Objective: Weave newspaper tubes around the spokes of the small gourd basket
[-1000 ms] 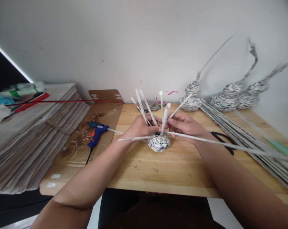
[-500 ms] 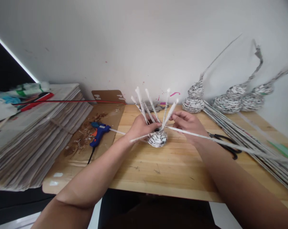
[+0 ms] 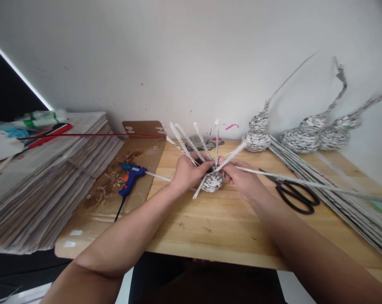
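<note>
A small round ball woven from rolled newspaper (image 3: 211, 182) rests on the wooden table, several paper stakes (image 3: 216, 141) fanning up from its top. My left hand (image 3: 189, 171) is closed round the ball's left and back side, thumb pressed on its upper rim. On the other side, my right hand (image 3: 237, 172) pinches a newspaper tube close to the rim. That long newspaper tube (image 3: 292, 182) trails off to the right, over the scissors. One thick white-tipped stake leans right, above my right fingers. Both hands' far fingertips are partly hidden.
Black scissors (image 3: 297, 196) lie right of my hand, beside a bundle of newspaper tubes (image 3: 330, 198). Finished woven gourd shapes (image 3: 257, 137) stand against the wall. At left are a blue glue gun (image 3: 132, 177), cardboard (image 3: 92, 219) and a tall newspaper stack (image 3: 42, 185).
My right hand has moved left and down to the ball's rim. The stakes have tilted, one leaning further right, and a short tube end at front now points downward. The scissors show more fully.
</note>
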`<state>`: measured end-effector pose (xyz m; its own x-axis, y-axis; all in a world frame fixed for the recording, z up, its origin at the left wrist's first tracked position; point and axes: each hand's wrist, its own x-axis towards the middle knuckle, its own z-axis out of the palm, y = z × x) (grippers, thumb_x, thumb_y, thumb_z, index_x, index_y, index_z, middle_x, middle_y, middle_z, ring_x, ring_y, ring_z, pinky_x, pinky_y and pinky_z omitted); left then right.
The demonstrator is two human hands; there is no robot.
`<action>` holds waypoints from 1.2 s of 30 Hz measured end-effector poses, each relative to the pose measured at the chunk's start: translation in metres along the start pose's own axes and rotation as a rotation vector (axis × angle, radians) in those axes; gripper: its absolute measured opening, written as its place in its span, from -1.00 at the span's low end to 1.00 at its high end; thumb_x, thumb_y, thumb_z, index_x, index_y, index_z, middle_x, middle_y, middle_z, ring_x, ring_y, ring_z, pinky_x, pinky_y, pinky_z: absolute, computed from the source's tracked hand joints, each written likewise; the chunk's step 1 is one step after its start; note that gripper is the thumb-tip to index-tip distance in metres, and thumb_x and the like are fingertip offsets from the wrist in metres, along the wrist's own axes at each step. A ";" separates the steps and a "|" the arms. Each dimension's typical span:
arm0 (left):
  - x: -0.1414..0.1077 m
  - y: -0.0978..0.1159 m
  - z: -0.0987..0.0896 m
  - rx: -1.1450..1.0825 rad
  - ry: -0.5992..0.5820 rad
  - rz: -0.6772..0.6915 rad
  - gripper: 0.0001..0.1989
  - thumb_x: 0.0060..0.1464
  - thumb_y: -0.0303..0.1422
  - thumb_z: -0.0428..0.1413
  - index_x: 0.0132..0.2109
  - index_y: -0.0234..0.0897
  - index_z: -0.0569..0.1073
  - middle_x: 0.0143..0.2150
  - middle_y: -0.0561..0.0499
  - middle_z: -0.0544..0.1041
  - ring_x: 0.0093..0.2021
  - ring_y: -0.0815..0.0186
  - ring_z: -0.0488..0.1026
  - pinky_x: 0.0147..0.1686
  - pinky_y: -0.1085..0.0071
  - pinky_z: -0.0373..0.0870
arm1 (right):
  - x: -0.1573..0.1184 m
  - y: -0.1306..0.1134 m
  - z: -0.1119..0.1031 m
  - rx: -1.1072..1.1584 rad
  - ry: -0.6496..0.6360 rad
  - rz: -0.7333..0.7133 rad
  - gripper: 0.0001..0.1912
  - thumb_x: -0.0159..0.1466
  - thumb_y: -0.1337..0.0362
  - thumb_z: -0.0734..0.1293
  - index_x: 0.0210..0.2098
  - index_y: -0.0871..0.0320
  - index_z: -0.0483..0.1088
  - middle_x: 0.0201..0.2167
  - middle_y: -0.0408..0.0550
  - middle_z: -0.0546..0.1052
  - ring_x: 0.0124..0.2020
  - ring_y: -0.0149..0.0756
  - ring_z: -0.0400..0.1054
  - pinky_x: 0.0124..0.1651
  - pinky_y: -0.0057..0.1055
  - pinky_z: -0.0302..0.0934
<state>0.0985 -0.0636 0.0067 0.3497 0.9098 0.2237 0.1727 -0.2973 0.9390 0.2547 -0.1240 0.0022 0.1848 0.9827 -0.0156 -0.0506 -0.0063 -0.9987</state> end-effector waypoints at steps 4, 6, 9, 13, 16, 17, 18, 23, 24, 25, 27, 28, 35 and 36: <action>-0.002 0.000 0.004 -0.005 -0.017 -0.023 -0.84 -0.04 -0.30 0.26 -0.36 -0.33 0.55 -0.43 -0.03 0.59 -0.41 0.29 0.51 -0.38 0.41 0.40 | 0.001 0.005 0.000 0.012 0.086 0.052 -0.74 0.03 0.08 0.48 -0.53 0.16 0.50 -0.62 -0.17 0.46 -0.57 -0.41 0.28 -0.47 -0.44 0.16; -0.002 -0.001 0.004 -0.008 -0.020 -0.029 -0.87 -0.04 -0.33 0.25 -0.36 -0.33 0.55 -0.43 -0.02 0.60 -0.40 0.28 0.52 -0.38 0.41 0.41 | -0.001 0.004 -0.001 -0.042 0.080 0.008 -0.77 0.04 0.12 0.48 -0.49 0.17 0.51 -0.60 -0.14 0.49 -0.55 -0.39 0.31 -0.45 -0.44 0.17; -0.001 -0.002 0.003 -0.021 -0.030 -0.050 -0.90 -0.04 -0.35 0.23 -0.37 -0.30 0.56 -0.42 -0.01 0.60 -0.39 0.27 0.52 -0.36 0.41 0.41 | -0.008 -0.003 -0.001 -0.189 0.102 -0.127 -0.84 0.08 0.19 0.44 -0.42 0.16 0.53 -0.49 -0.10 0.57 -0.48 -0.35 0.38 -0.40 -0.43 0.23; 0.000 -0.003 0.000 -0.068 -0.071 -0.085 -0.91 -0.05 -0.36 0.23 -0.39 -0.30 0.57 -0.43 -0.01 0.59 -0.40 0.27 0.50 -0.38 0.40 0.42 | -0.015 -0.012 -0.002 -0.449 0.117 -0.272 -0.92 0.15 0.27 0.37 -0.42 0.12 0.52 -0.49 -0.12 0.57 -0.50 -0.34 0.38 -0.43 -0.43 0.21; 0.003 -0.003 -0.002 -0.088 -0.065 -0.100 -0.91 -0.08 -0.37 0.25 -0.40 -0.32 0.56 -0.44 0.00 0.57 -0.40 0.28 0.49 -0.37 0.40 0.41 | -0.014 -0.012 -0.007 -0.562 0.060 -0.353 -0.92 0.17 0.30 0.37 -0.40 0.09 0.55 -0.42 -0.11 0.61 -0.42 -0.30 0.44 -0.34 -0.40 0.25; 0.003 -0.003 -0.002 -0.104 -0.052 -0.107 -0.90 -0.09 -0.36 0.26 -0.40 -0.32 0.55 -0.45 0.01 0.57 -0.40 0.29 0.48 -0.37 0.40 0.42 | -0.012 -0.011 -0.009 -0.551 0.048 -0.363 -0.92 0.17 0.30 0.38 -0.40 0.08 0.55 -0.38 -0.10 0.63 -0.39 -0.28 0.46 -0.30 -0.38 0.27; 0.004 -0.004 -0.002 -0.126 -0.034 -0.118 -0.88 -0.10 -0.35 0.27 -0.40 -0.32 0.54 -0.46 0.01 0.56 -0.41 0.29 0.48 -0.36 0.40 0.42 | -0.009 -0.010 -0.011 -0.517 0.040 -0.358 -0.92 0.17 0.29 0.38 -0.39 0.09 0.55 -0.35 -0.08 0.64 -0.36 -0.27 0.48 -0.27 -0.37 0.29; 0.005 -0.006 -0.001 -0.200 0.008 -0.096 -0.82 -0.11 -0.30 0.28 -0.38 -0.31 0.51 -0.46 0.03 0.54 -0.42 0.33 0.46 -0.35 0.40 0.40 | 0.006 0.001 -0.018 -0.247 0.018 -0.175 -0.88 0.11 0.24 0.45 -0.35 0.14 0.56 -0.32 -0.04 0.64 -0.30 -0.25 0.49 -0.19 -0.34 0.33; 0.005 -0.006 0.000 -0.194 0.003 -0.078 -0.82 -0.10 -0.30 0.27 -0.38 -0.31 0.50 -0.46 0.03 0.53 -0.43 0.33 0.45 -0.36 0.40 0.39 | 0.008 0.002 -0.017 -0.202 0.029 -0.144 -0.85 0.09 0.23 0.47 -0.35 0.15 0.56 -0.35 -0.04 0.64 -0.31 -0.25 0.49 -0.19 -0.33 0.33; 0.005 -0.007 0.000 -0.185 0.001 -0.061 -0.82 -0.08 -0.29 0.26 -0.38 -0.31 0.50 -0.47 0.03 0.52 -0.43 0.33 0.45 -0.36 0.40 0.39 | 0.008 0.004 -0.016 -0.156 0.030 -0.120 -0.82 0.08 0.20 0.48 -0.35 0.15 0.56 -0.36 -0.05 0.63 -0.31 -0.25 0.48 -0.18 -0.33 0.33; 0.005 -0.008 0.001 -0.158 0.008 -0.034 -0.84 -0.05 -0.30 0.25 -0.37 -0.31 0.50 -0.46 0.02 0.53 -0.43 0.33 0.44 -0.36 0.39 0.39 | 0.008 0.005 -0.011 -0.064 -0.011 -0.088 -0.75 0.07 0.15 0.50 -0.31 0.16 0.56 -0.34 -0.04 0.63 -0.26 -0.23 0.49 -0.13 -0.29 0.33; 0.005 -0.008 0.002 -0.145 0.008 -0.022 -0.84 -0.04 -0.30 0.25 -0.36 -0.31 0.51 -0.45 0.01 0.53 -0.43 0.33 0.44 -0.36 0.39 0.39 | 0.007 0.006 -0.008 -0.013 -0.033 -0.078 -0.71 0.06 0.12 0.50 -0.29 0.16 0.56 -0.32 -0.03 0.64 -0.24 -0.21 0.49 -0.10 -0.27 0.33; 0.000 -0.014 0.008 -0.080 -0.004 -0.018 -0.84 0.00 -0.27 0.24 -0.31 -0.27 0.55 -0.41 0.01 0.57 -0.42 0.32 0.47 -0.38 0.42 0.40 | 0.000 0.011 0.008 0.164 0.047 -0.051 -0.69 0.02 0.05 0.52 -0.38 0.16 0.55 -0.36 -0.03 0.63 -0.23 -0.15 0.50 -0.10 -0.24 0.35; 0.000 -0.014 0.008 -0.078 0.001 -0.028 -0.83 -0.01 -0.26 0.25 -0.31 -0.28 0.55 -0.43 0.01 0.57 -0.43 0.32 0.47 -0.39 0.42 0.40 | 0.000 0.011 0.007 0.165 0.040 -0.057 -0.70 0.03 0.05 0.52 -0.37 0.15 0.56 -0.36 -0.03 0.64 -0.23 -0.14 0.51 -0.09 -0.23 0.35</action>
<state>0.1032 -0.0618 -0.0081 0.3451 0.9176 0.1973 0.1097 -0.2482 0.9625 0.2469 -0.1229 -0.0085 0.2304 0.9724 0.0361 -0.1990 0.0834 -0.9764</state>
